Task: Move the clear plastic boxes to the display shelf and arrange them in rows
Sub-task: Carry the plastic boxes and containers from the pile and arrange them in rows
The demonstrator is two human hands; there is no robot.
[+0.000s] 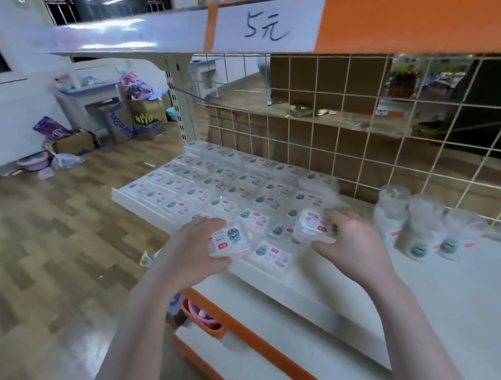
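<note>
My left hand (192, 250) grips a clear plastic box (229, 242) with a cartoon sticker, just above the near end of the white display shelf (329, 292). To its right, my right hand (350, 237) holds a second clear box (314, 225), tilted with its barcode label up. Between and beyond both hands, several rows of clear boxes (211, 181) lie flat on the shelf, running back to the left. A loose pile of clear boxes (421, 228) stands on the shelf right of my right hand.
An upper shelf with an orange strip and a "5元" price sign (266, 29) overhangs. A wire grid back panel (360, 136) closes the shelf's far side. A lower orange-edged shelf (236, 338) juts out below. Cardboard boxes (120, 122) and basins sit on the wood floor at the left.
</note>
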